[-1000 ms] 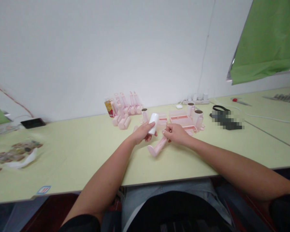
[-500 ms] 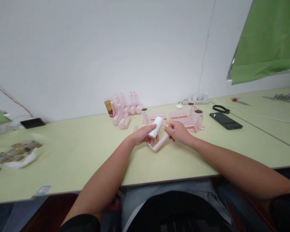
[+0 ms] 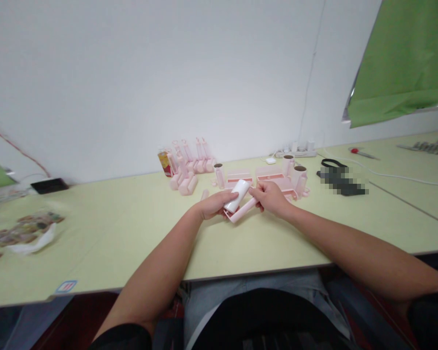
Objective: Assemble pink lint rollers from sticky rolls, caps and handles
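no text can be read on any item on the table (image 3: 95, 233).

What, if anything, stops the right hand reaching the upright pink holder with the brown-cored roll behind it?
Probably yes: the upright pink holder stands close beyond the right hand, with only low pink trays between. But that hand's grip is on the pink plastic handle, so it isn't free.

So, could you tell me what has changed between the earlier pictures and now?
The left hand has tipped the white roll over and lowered it against the pink handle, which the right hand has raised and swung in to meet it. Both hands keep their grips; the pink parts by the wall and the table are unchanged.
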A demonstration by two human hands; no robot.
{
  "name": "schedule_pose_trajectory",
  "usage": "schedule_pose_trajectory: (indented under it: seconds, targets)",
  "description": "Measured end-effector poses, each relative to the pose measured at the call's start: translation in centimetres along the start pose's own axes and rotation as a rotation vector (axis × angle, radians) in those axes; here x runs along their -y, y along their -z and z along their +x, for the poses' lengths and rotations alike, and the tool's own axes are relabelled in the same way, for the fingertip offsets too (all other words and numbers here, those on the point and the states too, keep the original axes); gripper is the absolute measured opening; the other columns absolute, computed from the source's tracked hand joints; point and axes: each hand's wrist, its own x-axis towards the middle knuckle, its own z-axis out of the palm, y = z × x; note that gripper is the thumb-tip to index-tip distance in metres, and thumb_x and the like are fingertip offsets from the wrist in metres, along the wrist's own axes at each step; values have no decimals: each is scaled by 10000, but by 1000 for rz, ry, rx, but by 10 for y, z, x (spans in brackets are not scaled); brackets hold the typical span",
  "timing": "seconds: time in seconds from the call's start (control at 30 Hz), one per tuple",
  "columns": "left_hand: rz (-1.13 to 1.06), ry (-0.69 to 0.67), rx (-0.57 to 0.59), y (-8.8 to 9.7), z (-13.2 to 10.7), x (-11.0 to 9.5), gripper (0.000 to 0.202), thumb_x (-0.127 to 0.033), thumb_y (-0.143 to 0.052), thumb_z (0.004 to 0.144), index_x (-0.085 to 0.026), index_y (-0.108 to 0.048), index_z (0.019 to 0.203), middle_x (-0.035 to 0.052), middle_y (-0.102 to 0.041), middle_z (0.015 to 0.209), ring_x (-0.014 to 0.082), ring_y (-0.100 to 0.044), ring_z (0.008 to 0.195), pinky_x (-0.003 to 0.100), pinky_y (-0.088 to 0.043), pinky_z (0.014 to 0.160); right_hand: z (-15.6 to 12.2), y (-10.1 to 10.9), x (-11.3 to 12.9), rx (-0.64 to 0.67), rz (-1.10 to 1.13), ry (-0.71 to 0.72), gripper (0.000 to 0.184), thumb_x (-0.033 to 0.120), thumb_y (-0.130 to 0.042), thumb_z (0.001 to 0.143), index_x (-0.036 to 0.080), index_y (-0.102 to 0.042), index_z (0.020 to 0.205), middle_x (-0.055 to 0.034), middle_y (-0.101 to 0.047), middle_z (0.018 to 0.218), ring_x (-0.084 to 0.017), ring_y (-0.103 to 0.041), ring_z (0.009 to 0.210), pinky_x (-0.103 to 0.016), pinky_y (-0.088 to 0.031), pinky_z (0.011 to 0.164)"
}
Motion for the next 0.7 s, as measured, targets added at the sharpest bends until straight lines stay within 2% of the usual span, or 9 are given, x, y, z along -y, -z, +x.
schedule_pose_trajectory:
  seconds: [0.23, 0.47, 0.57, 0.7]
  targets:
    - [67, -46, 18, -2, -5, -8, 532, -555, -678, 780, -155, -572, 1114, 5, -568, 762, 93, -510, 562, 203, -368, 485, 0, 1, 0, -13, 33, 4, 376, 460, -593, 833, 214, -418, 609, 14, -568, 455, -124, -525, 340, -199, -354, 319]
    - [83, -18, 28, -1, -9, -11, 569, -520, -694, 774, -176, -537, 1198, 10, -583, 767, 111, -564, 574, 187, -402, 458, -1, -1, 2, 23, 140, -32, 362, 469, -627, 823, 211, -441, 649, 21, -554, 446, -115, -483, 311, -196, -336, 282]
    - [108, 12, 71, 0, -13, -15, 601, -531, -676, 789, -188, -513, 1255, 18, -592, 777, 119, -581, 569, 172, -396, 425, -1, 1, 4, 81, 291, -91, 336, 457, -676, 795, 212, -458, 725, 51, -528, 451, -102, -462, 322, -181, -336, 277]
    - [149, -28, 83, 2, -18, -20, 642, -512, -686, 791, -205, -500, 1322, 30, -600, 819, 123, -593, 606, 162, -406, 426, 2, 7, 9, 215, 510, -226, 325, 387, -728, 766, 218, -519, 948, 53, -583, 592, -98, -525, 421, -184, -441, 341]
